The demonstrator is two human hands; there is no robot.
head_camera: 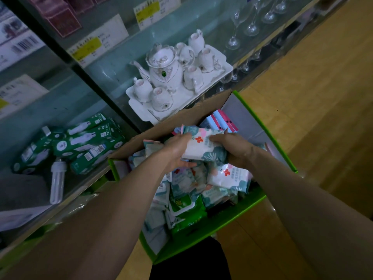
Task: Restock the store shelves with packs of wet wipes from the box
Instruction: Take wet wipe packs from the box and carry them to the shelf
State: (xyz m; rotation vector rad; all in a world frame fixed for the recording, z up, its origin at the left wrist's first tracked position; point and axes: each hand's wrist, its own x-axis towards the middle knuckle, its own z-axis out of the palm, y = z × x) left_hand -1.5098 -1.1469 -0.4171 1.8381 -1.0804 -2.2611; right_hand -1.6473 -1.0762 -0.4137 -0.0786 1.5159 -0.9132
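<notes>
Grip clenched from both sides: the left hand (177,152) cups the left end of a wet wipes pack (201,145) while the right hand (232,147) clasps its right end. They hold it just above an open green cardboard box (222,225) heaped with more packs (228,176). To the far left, a glass shelf (113,73) carries a white porcelain tea set (167,75), and green light bulb boxes (80,142) lie on the shelf below.

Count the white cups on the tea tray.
6: two cups lower left of the teapot, four to its upper right, all on the tray; more may hide behind it.
</notes>
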